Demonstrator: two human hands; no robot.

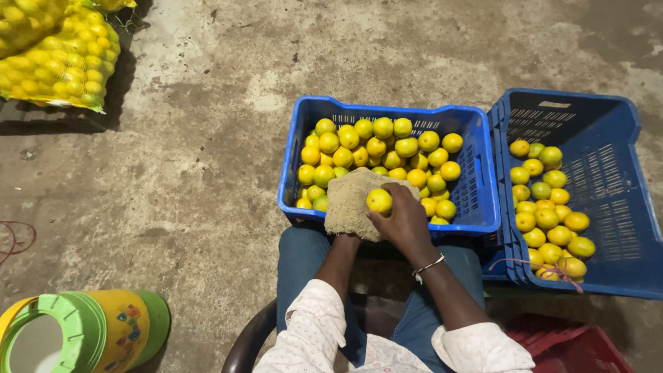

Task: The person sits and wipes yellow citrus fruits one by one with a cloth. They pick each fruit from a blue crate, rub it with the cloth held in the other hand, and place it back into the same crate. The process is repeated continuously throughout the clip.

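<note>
Head view showed the right hand [404, 220] gripping a small round yellow citrus fruit [379, 200] against a coarse beige cloth [349, 200], which the left hand [345, 236], mostly hidden beneath it, appeared to clutch from below, both just above the near rim of the blue slatted plastic crate [476, 193] full of similar fruit. Judging by that perch, a loose grip could have let the fruit roll off onto the concrete floor [207, 138]. Its smooth skin looked evenly yellow.
</note>
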